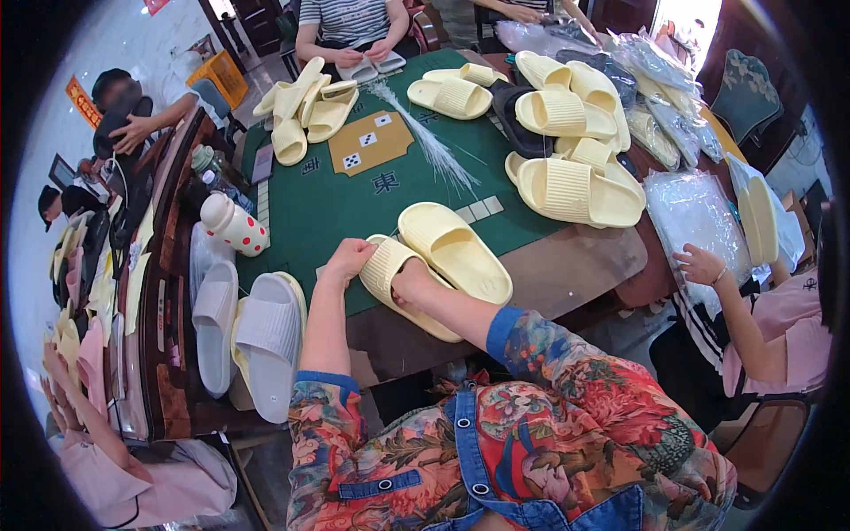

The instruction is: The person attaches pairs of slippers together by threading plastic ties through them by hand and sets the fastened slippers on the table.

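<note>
The pale yellow slipper (pixel 390 279) under both hands looks like soft matt foam, ribbed across the strap, smooth on the sole. Same stuff for the one (pixel 456 252) just beside it and the far pile (pixel 567 133). The tabletop (pixel 336 208) wears green felt-like cloth, flat and non-shiny, with a worn, dull wooden edge (pixel 584 265) on the near right. Clear plastic bags (pixel 695 217) on the right are glossy and crinkly. The grey slippers (pixel 266 341) on the left look matt too. The dotted bottle (pixel 235 223) is shiny.

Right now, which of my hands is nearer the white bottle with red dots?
Left. The left hand grips the slipper's near edge, right of the bottle; the right hand sits inside the slipper, farther away.
</note>
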Tool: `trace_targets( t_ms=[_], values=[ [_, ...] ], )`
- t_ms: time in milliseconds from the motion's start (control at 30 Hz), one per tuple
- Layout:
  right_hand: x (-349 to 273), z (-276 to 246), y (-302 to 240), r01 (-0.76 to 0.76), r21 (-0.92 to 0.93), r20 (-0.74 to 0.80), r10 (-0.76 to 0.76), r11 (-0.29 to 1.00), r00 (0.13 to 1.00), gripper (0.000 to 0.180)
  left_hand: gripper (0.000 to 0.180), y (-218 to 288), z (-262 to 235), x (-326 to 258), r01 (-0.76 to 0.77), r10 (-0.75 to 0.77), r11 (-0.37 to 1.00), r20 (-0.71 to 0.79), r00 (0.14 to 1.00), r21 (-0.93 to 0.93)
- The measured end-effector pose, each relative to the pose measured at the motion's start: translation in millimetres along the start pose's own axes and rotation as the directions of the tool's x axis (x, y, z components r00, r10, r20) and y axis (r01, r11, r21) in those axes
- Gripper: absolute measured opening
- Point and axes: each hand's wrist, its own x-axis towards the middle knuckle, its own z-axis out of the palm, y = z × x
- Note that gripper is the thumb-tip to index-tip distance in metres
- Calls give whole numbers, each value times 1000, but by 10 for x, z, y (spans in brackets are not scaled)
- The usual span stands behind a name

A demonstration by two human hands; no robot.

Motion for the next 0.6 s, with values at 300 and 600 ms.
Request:
trace_targets(
  t_ms=[300, 600],
  values=[
    [-44, -41, 64, 92, 38, 74, -94, 995, 993, 14, 20, 3, 89, -114, -222, -1, 880, -469, 883, -419],
    [-993, -1211, -97, 202, 172, 279, -244, 964, 929, 18, 23, 318, -373, -433, -416, -75, 499, -516, 853, -760]
  ],
)
